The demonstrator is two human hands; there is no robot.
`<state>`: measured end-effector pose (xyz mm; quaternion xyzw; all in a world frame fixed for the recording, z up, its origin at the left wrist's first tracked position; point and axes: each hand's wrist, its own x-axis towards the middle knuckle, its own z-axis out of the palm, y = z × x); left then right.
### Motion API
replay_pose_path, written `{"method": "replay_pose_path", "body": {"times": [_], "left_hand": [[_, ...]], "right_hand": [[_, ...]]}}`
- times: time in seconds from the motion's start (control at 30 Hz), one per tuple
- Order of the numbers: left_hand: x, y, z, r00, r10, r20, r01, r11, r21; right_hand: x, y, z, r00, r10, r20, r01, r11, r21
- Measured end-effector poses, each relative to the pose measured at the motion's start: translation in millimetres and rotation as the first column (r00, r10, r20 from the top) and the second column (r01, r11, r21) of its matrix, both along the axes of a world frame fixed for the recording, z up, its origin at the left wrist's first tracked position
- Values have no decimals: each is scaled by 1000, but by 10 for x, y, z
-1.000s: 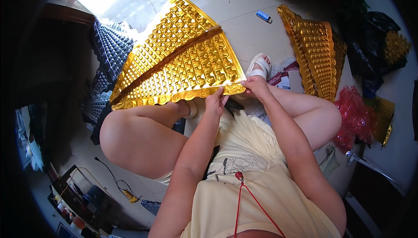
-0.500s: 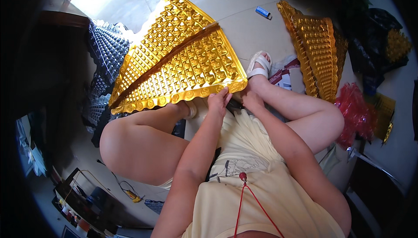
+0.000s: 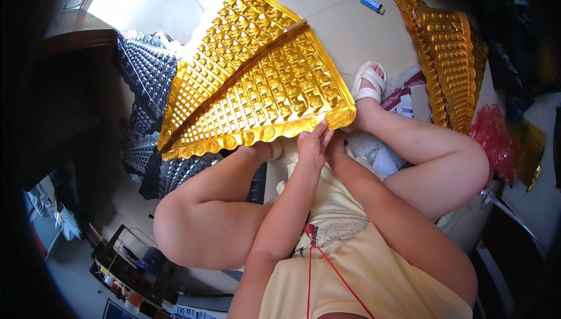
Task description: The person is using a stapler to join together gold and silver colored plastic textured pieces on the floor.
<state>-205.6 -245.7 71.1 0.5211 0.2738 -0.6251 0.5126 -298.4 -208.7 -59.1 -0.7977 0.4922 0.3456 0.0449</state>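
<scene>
My left hand (image 3: pixel 315 141) grips the lower edge of a gold, embossed fan-shaped sheet (image 3: pixel 292 79) near its right corner, with the forefinger on top. The sheet has a dark fold running diagonally across it and lies raised in front of me between my bent legs. My right hand (image 3: pixel 337 146) is just right of the left one, below the sheet's corner; its fingers are hidden behind my left hand and the sheet, so I cannot see what they hold.
Silver and dark embossed pieces (image 3: pixel 146 68) lie at left. At right are another gold embossed piece (image 3: pixel 444 62), red crinkled plastic (image 3: pixel 491 138) and black bags (image 3: pixel 508 56). A small blue box (image 3: pixel 371 3) lies ahead on the floor. Dark furniture (image 3: pixel 70 97) stands at left.
My right hand has left the sheet's right corner and moved down out of sight beneath it. My left hand still holds the edge. The view has shifted, so things appear farther right.
</scene>
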Motion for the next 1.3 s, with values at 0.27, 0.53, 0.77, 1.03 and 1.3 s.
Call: {"method": "replay_pose_path", "body": {"times": [0.27, 0.53, 0.77, 1.03, 1.3], "left_hand": [[-85, -40, -125, 998, 37, 53, -38, 999, 21], [-116, 35, -345, 988, 117, 97, -114, 993, -42], [-147, 53, -343, 984, 110, 138, -105, 994, -41], [-161, 65, -288, 984, 100, 146, -98, 995, -18], [-184, 107, -311, 984, 105, 143, -102, 994, -23]], "right_hand": [[-187, -275, 233, 769, -399, 499, 90, 841, 534], [-507, -551, 1810, 157, -974, -163, 492, -66, 868], [-517, -367, 1873, 178, -984, -1, 528, 94, 844], [-265, -422, 1990, 38, -999, -7, 564, 15, 826], [-324, -590, 1710, -142, -989, -35, 505, -103, 857]]}}
